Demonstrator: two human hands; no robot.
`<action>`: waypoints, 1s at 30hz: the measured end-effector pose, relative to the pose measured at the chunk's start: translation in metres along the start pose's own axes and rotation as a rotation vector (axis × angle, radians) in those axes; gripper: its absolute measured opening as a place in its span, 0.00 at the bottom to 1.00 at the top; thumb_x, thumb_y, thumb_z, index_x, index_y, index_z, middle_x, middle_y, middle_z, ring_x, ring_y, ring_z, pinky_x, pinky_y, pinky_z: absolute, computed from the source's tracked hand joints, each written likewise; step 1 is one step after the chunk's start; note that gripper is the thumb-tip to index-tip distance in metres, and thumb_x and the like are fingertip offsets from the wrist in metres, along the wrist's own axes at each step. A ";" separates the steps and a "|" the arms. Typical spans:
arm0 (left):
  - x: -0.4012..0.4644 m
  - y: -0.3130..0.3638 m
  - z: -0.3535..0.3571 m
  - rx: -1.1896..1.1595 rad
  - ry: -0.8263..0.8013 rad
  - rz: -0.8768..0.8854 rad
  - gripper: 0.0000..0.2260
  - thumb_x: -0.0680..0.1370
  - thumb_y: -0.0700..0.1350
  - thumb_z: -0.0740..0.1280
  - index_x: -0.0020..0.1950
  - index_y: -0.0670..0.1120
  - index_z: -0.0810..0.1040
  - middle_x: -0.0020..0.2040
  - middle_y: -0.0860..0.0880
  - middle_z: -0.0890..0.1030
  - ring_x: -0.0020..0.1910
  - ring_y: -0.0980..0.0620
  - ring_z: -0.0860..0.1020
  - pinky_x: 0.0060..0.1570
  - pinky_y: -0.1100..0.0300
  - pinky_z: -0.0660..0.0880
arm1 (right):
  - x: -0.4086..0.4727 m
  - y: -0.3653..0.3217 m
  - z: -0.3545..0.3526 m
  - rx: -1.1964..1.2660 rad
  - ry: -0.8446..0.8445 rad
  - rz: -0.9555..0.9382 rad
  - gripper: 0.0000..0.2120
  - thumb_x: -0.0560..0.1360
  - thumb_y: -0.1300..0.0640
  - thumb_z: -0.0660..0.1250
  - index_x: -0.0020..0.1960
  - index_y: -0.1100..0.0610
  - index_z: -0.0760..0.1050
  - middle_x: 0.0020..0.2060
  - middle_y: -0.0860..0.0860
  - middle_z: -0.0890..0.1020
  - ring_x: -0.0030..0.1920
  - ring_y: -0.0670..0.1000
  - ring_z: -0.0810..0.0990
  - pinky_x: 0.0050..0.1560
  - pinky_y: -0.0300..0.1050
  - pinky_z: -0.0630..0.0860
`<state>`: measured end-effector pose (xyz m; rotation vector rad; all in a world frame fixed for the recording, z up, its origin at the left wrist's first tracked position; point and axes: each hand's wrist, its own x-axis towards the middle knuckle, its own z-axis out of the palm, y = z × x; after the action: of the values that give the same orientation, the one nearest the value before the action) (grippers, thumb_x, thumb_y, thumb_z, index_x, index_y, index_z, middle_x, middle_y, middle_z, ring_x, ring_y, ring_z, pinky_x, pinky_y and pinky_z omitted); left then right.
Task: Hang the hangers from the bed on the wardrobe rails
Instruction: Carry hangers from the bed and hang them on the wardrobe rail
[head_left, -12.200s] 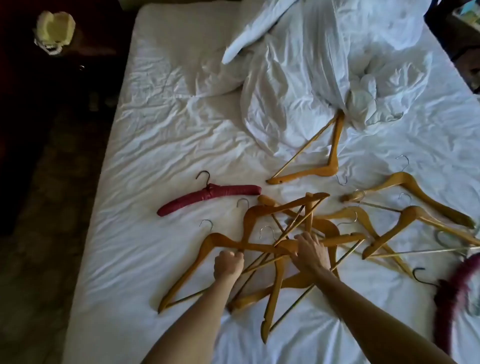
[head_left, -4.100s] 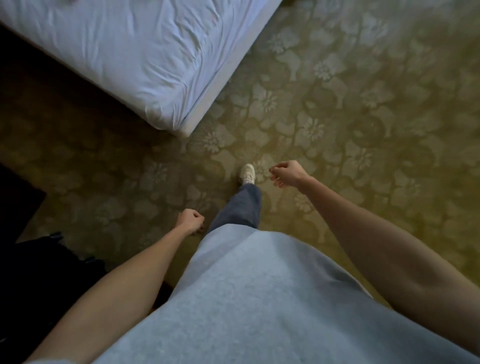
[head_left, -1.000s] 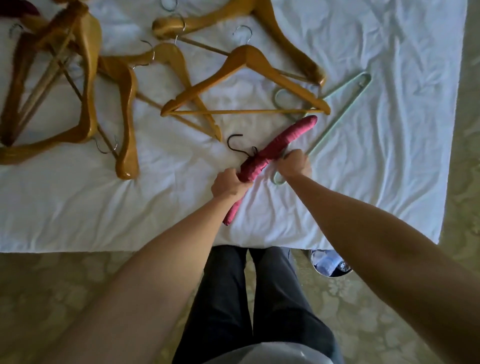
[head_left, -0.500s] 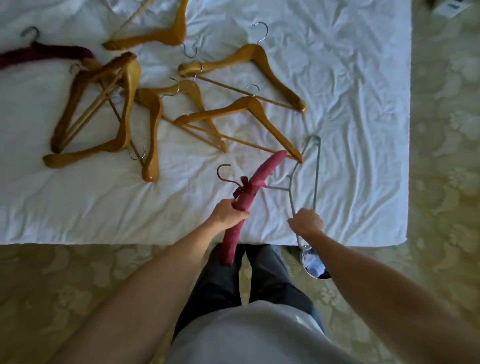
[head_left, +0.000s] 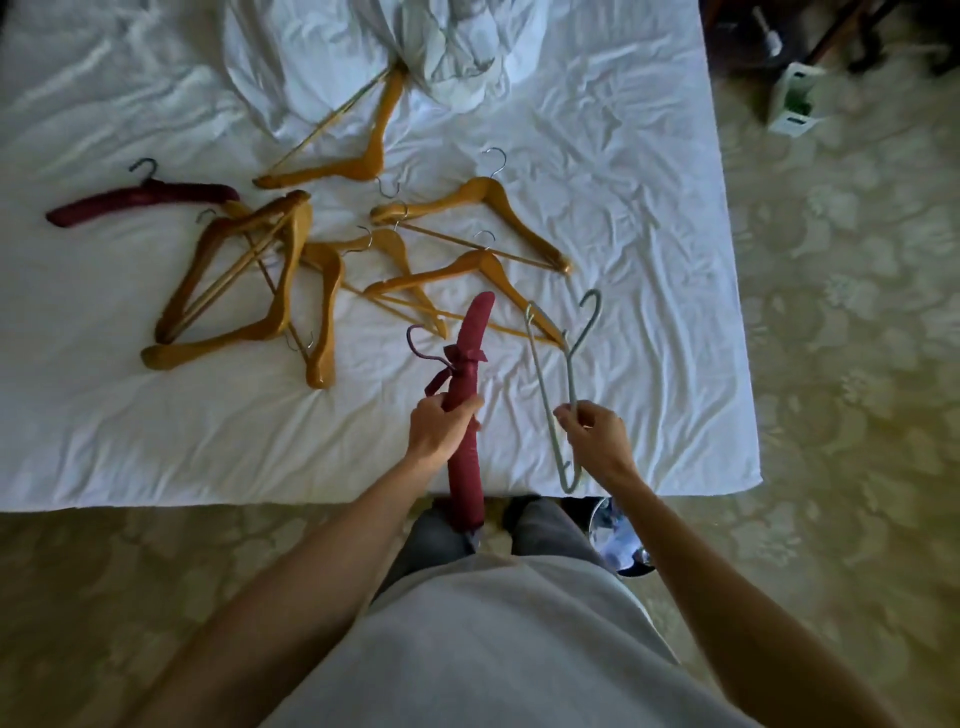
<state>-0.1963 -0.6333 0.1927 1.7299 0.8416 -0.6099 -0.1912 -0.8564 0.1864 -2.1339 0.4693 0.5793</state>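
1. So, the bed (head_left: 649, 156) with its wrinkly white sheet is the landmark. The person stands at its near edge, on a pale carpet (head_left: 841, 322) with a leafy floral pattern.
2. Left hand (head_left: 441, 423) is wrapped tight around a padded red hanger (head_left: 470, 410), held above the bed's near edge. It's a soft, fabric-covered stick shape with a little bow and a dark hook at the middle, and its lower end hangs past the edge in front of the person's legs.
3. Right hand (head_left: 597, 439), just beside it and apart from the left, pinches a thin pale-green hanger (head_left: 563, 364). That one is skinny and smooth, plastic or coated wire, can't tell which, with its hook pointing away over the sheet.
4. Nothing sits between the two hands, but right behind them on the sheet is a messy heap of wooden hangers (head_left: 291, 291), glossy honey-coloured with metal hooks, several crossed over each other.
5. Further left on the bed lies a second dark red padded hanger (head_left: 145, 197) by itself.
6. At the far end of the bed is a bunched-up white duvet (head_left: 415, 41), and one wooden hanger's tip is tucked under it.
7. Off the bed's right side, a white box (head_left: 792, 98) stands on the carpet.
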 end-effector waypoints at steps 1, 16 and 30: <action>-0.007 0.003 0.000 -0.014 0.008 0.012 0.13 0.75 0.53 0.72 0.44 0.43 0.85 0.35 0.49 0.86 0.33 0.54 0.83 0.33 0.63 0.75 | -0.007 -0.007 -0.001 0.050 -0.020 -0.040 0.10 0.78 0.54 0.68 0.45 0.60 0.82 0.34 0.56 0.82 0.33 0.51 0.77 0.35 0.40 0.75; -0.110 -0.015 -0.028 -0.304 0.381 -0.001 0.16 0.78 0.55 0.69 0.39 0.44 0.79 0.33 0.51 0.80 0.32 0.53 0.78 0.28 0.69 0.68 | -0.064 -0.104 0.021 0.061 -0.469 -0.493 0.08 0.78 0.54 0.68 0.43 0.57 0.80 0.32 0.57 0.79 0.33 0.50 0.75 0.36 0.45 0.74; -0.215 -0.181 -0.147 -0.761 0.864 -0.121 0.22 0.72 0.61 0.72 0.55 0.46 0.83 0.40 0.51 0.85 0.39 0.51 0.84 0.39 0.57 0.80 | -0.211 -0.170 0.215 -0.251 -0.934 -0.858 0.09 0.79 0.55 0.68 0.41 0.54 0.80 0.31 0.51 0.80 0.31 0.50 0.77 0.34 0.44 0.73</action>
<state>-0.4726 -0.5116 0.2908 1.1846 1.5310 0.4231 -0.3271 -0.5593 0.2992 -1.7723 -1.0157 1.0250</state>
